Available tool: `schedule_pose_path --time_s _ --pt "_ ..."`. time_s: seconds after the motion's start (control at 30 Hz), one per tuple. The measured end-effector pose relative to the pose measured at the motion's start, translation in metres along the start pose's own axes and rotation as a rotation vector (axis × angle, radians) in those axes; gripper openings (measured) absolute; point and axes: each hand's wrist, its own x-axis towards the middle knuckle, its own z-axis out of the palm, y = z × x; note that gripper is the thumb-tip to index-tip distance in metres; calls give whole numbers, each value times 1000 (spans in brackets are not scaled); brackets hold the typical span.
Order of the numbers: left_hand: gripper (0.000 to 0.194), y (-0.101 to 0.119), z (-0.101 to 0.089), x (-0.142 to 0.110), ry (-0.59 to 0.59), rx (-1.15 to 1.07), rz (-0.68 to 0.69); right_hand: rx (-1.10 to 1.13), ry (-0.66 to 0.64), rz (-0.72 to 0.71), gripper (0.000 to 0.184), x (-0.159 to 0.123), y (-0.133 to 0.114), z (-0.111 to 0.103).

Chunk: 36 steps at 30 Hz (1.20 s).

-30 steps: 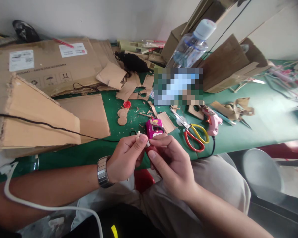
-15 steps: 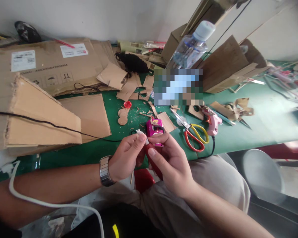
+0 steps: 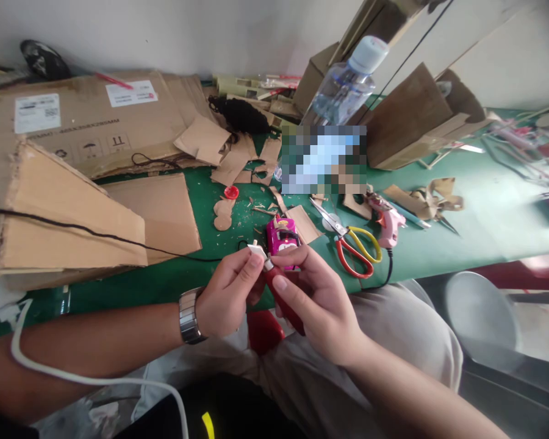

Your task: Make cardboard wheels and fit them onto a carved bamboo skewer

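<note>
My left hand (image 3: 226, 291), with a metal watch (image 3: 188, 316) on its wrist, pinches a small white piece (image 3: 256, 249) between thumb and forefinger. My right hand (image 3: 318, 299) is closed around a red-handled tool (image 3: 283, 300) whose tip meets the white piece. Both hands are held together above my lap at the front edge of the green table (image 3: 462, 225). Just behind the fingers, a small pink object (image 3: 281, 235) sits on the table.
Flattened cardboard sheets (image 3: 73, 201) cover the left of the table, crossed by a black cord (image 3: 96, 233). Red-and-yellow scissors (image 3: 354, 247), a pink glue gun (image 3: 387, 221), cardboard scraps, a water bottle (image 3: 343, 88) and a cardboard box (image 3: 412, 119) lie behind. A white cable (image 3: 73, 378) crosses my left arm.
The white piece has turned and lifted a little in my left fingers, showing more of itself. The red tool stays against it; both hands stay in place.
</note>
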Motion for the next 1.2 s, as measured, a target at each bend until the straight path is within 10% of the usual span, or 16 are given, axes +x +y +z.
schedule_pose_path --time_s 1.2 --pt "56 0 5 -6 36 72 -15 131 -2 35 30 -10 0 5"
